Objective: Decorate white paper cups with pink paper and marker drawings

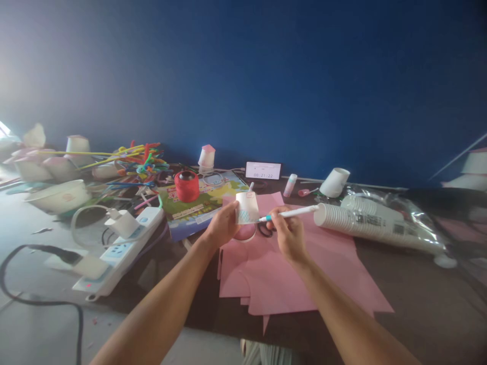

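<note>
Right, so the left hand (224, 223) has the white paper cup (247, 205) pinched at its left side, fingers closed on it, up above the pink sheets (285, 289). That grip leaves the patterned wall free, presumably to steady it for the pen. And look at the right hand (288, 235): fingers closed around a white marker (294, 212) near its teal collar, likely for control, with the tip at the cup's lower right edge; touching or just short, I can't tell.

Over to the containers! A clear plastic sleeve (416, 228) lies on the right, full of nested cups (342, 221), their near end poking out over the pink paper. Behind it, a loose cup (335, 183) leans, and far left sits a white bowl (59, 198), contents hidden.
</note>
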`<state>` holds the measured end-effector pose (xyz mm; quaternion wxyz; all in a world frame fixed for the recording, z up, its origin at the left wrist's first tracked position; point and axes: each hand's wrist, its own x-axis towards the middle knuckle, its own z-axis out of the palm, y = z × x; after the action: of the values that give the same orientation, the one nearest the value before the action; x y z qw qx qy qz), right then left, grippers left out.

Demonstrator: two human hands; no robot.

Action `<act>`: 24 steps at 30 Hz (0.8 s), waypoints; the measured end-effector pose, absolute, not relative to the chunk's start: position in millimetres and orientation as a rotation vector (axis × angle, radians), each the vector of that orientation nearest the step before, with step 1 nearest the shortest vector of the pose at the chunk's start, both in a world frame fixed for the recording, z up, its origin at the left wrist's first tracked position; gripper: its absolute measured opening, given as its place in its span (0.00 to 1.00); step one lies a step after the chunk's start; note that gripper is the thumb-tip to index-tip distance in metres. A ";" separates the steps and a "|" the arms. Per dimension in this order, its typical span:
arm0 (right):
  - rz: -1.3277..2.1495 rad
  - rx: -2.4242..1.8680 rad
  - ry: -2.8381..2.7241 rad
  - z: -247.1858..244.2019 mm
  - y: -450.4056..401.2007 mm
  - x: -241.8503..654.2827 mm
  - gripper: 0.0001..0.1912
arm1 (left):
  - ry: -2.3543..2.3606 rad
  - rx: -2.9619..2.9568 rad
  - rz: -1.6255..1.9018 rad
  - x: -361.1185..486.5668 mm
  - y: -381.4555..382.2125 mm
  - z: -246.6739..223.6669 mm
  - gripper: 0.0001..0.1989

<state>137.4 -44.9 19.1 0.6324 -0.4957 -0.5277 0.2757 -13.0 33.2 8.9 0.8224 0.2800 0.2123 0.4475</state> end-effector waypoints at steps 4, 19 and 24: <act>0.605 -1.138 -1.245 22.2 -46.0 135.8 0.12 | 0.455 0.579 0.967 -11.9 32.2 11.3 0.14; 0.658 -1.120 -1.160 17.5 -42.6 137.4 0.13 | 0.468 0.592 0.960 -12.4 33.9 9.8 0.14; 0.609 -1.144 -1.219 22.8 -46.4 135.3 0.13 | 0.461 0.610 0.940 -12.1 33.3 10.6 0.14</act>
<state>135.3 -46.4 22.8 0.6297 -0.4994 -0.5322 0.2661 -12.1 33.3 10.6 0.8220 0.2865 0.2166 0.4420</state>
